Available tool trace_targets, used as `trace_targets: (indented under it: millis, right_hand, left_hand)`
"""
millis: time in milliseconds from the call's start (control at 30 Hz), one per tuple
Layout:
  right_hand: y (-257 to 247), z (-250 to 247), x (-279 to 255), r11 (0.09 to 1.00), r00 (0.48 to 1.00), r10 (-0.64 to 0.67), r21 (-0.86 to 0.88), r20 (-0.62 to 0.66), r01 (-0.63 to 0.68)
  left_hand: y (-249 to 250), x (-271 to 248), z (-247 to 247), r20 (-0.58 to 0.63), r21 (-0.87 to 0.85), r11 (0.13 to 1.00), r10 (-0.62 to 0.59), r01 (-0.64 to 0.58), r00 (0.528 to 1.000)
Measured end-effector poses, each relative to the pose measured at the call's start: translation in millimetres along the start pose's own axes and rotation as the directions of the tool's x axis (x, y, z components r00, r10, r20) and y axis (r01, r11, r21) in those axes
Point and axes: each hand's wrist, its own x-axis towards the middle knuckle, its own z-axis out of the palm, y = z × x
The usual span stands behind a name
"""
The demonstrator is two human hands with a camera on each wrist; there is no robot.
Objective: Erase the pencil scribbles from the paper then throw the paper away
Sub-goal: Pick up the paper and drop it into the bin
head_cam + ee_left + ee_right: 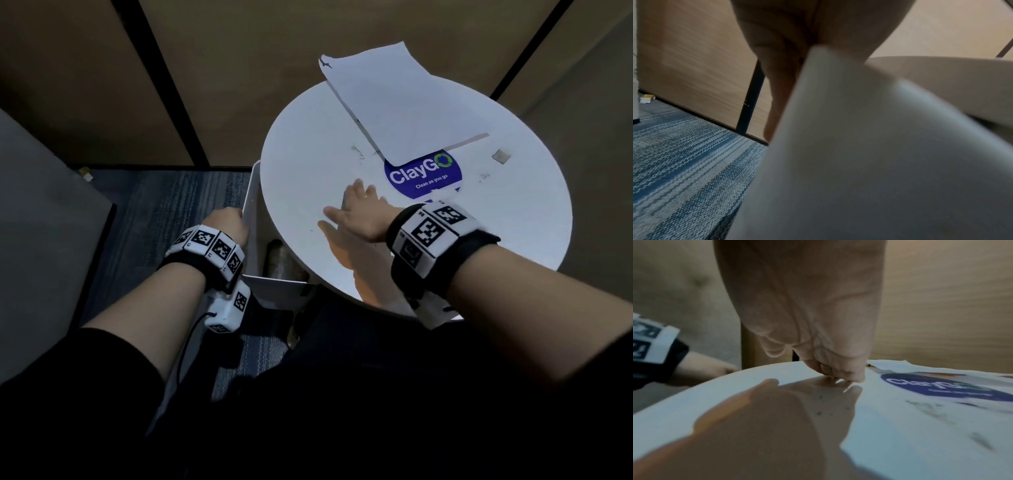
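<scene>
Seemingly sweeping crumbs: right hand (359,214) flat, fingers spread on table (301,164), left hand (227,224) gripping bin (251,192) rim at table edge, paper (394,102) on table's far side, next bin it

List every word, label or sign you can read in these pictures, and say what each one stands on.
"ClayGO": white letters on the blue round sticker on the white table; the paper covers its top edge.
"Clean as you go": small line beneath it on that sticker.
Black-and-white square code markers on both wristbands: patterns, with tiny characters too small to read.
In the right wrist view the sticker's text is blurred.
</scene>
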Motion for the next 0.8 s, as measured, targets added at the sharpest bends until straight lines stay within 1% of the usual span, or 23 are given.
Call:
trace_targets:
  millis: [33,67,133,167,233,267,300,367,433,467,533,567,633,733,800]
  right_hand:
    - [0,3,0,1.000,1.000,0.010,-0.018,0.008,-0.010]
    - [-8,8,0,0.999,0.999,-0.029,-0.029,0.023,0.030]
    - [-33,21,-5,0.983,0.982,-0.172,-0.052,0.081,0.176]
    - [-47,25,-10,0.964,0.959,-0.252,-0.052,0.129,0.260]
    - [-66,27,-19,0.916,0.895,-0.390,-0.007,0.218,0.401]
    - [-68,25,-22,0.903,0.879,-0.423,0.018,0.219,0.430]
    - [-65,21,-24,0.900,0.883,-0.432,0.029,0.186,0.434]
    - [-44,12,-19,0.933,0.929,-0.358,0.015,0.098,0.359]
    - [-9,5,-9,0.980,0.979,-0.194,-0.035,0.057,0.196]
    - [10,3,-8,0.992,0.994,-0.093,-0.078,0.061,0.098]
    - [38,4,-14,0.992,0.993,0.075,-0.106,0.086,-0.065]
    - [45,8,-19,0.989,0.988,0.116,-0.099,0.106,-0.106]
    - [41,17,-29,0.989,0.988,0.101,-0.115,0.113,-0.088]
    - [11,36,-28,0.988,0.996,-0.017,-0.151,0.089,0.030]
    - [-14,46,-24,0.980,0.990,-0.094,-0.168,0.103,0.111]
  left_hand:
    - [1,0,1,0.001,0.001,1.000,-0.001,0.001,1.000]
    - [3,0,2,0.003,0.007,1.000,0.000,0.000,1.000]
    - [5,-1,3,0.003,0.023,1.000,0.003,-0.003,1.000]
    - [5,-2,2,0.000,0.032,0.999,0.005,-0.005,1.000]
    - [5,-3,0,0.002,0.055,0.998,0.009,-0.009,1.000]
    - [3,-4,-1,0.004,0.059,0.998,0.012,-0.012,1.000]
    - [1,-5,-1,0.005,0.047,0.999,0.016,-0.016,1.000]
    - [-5,-7,-2,0.009,0.002,1.000,0.020,-0.020,1.000]
    - [-9,-10,-2,0.023,-0.024,1.000,0.013,-0.012,1.000]
    - [-10,-11,-2,0.030,-0.027,1.000,0.009,-0.009,1.000]
    - [-11,-13,-1,0.031,-0.029,1.000,0.000,0.001,1.000]
    - [-11,-13,0,0.031,-0.032,0.999,-0.004,0.005,0.999]
    - [-11,-14,2,0.029,-0.038,0.999,-0.008,0.009,1.000]
    - [-9,-18,5,0.024,-0.032,0.999,0.003,-0.002,1.000]
    - [-7,-19,5,0.011,-0.022,1.000,0.011,-0.011,1.000]
